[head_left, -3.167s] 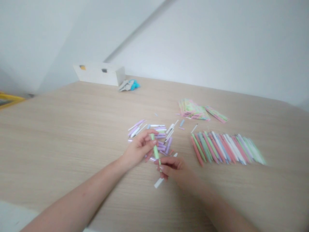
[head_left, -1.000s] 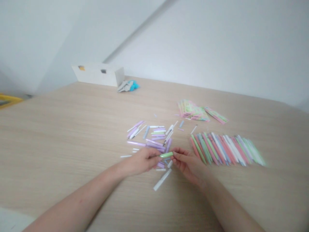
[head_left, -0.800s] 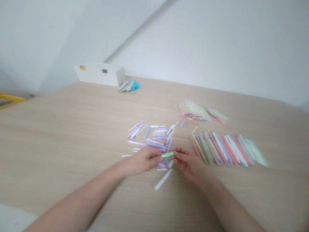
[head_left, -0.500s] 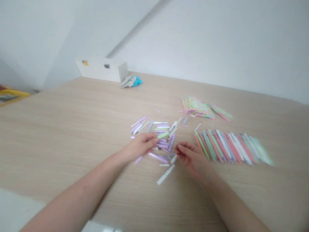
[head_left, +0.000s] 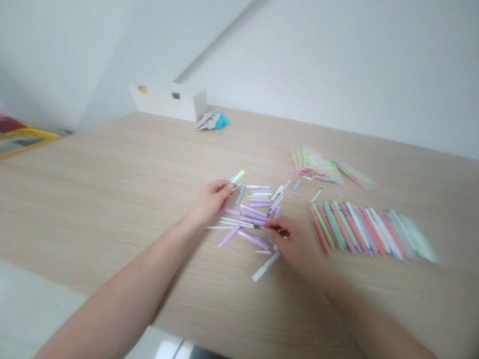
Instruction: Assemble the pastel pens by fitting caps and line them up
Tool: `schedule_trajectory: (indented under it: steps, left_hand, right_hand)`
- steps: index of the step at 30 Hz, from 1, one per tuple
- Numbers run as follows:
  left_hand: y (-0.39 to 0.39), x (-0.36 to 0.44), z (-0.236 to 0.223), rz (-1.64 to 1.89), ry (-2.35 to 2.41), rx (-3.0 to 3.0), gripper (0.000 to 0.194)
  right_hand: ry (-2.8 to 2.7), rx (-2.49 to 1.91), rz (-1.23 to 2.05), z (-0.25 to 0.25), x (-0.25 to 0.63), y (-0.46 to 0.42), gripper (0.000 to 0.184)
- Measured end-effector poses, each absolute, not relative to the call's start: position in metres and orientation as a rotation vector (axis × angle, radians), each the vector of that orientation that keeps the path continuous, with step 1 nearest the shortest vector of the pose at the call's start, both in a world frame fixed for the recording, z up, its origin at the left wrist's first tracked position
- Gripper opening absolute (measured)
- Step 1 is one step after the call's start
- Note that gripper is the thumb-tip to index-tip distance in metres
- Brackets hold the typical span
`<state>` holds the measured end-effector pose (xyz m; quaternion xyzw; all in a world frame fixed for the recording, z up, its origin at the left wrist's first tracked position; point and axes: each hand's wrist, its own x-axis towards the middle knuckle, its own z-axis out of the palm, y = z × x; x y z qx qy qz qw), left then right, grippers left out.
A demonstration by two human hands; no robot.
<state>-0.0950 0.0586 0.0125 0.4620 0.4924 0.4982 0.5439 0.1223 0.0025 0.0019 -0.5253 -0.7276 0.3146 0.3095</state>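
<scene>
So the left hand (head_left: 211, 202) is up at the top-left edge of the mess, fingers loosely together and pointing away, with a little green stick (head_left: 238, 176) right at the fingertips. It's blurry, so I can't tell if it's actually pinched or just next to them. The right hand (head_left: 295, 244) is curled down over the near side of the pile of pastel sticks (head_left: 249, 217), fingertips drawn together, and there's a reddish bit by the fingers (head_left: 277, 228), but I can't tell what, if anything, they're gripping. The pile is mostly lilac and white, lying every which way on a wooden table (head_left: 93, 199), with a loose white stick (head_left: 265, 267) just below it. Off to the right there's a neat row of sticks (head_left: 368, 232), all side by side, and past that a stack of printed strips (head_left: 314, 167). My two cents: with pieces this thin and light, use just the fingertips and lift one at a time from the edge, because dragging a palm through will scatter the rest.
</scene>
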Motion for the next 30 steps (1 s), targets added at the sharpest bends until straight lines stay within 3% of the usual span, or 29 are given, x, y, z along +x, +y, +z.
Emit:
schedule_trajectory:
  steps: [6,20,24,30]
  left_hand:
    - [0.058,-0.094,0.016,1.221,1.144,1.045,0.019]
    - [0.056,-0.092,0.014,1.219,1.106,1.065,0.023]
    - [0.055,-0.092,0.014,1.206,1.108,1.053,0.024]
    - [0.055,-0.092,0.012,1.169,1.044,1.117,0.031]
  right_hand:
    - [-2.418,-1.213,0.501,0.007,0.097,0.024,0.015]
    - [-2.765,-1.255,-0.084,0.006,0.087,0.031,0.021]
    - [-2.646,-1.330,0.011,0.008,0.094,0.029,0.018]
    - [-2.139,-1.526,0.536,0.010,0.128,0.018,0.014]
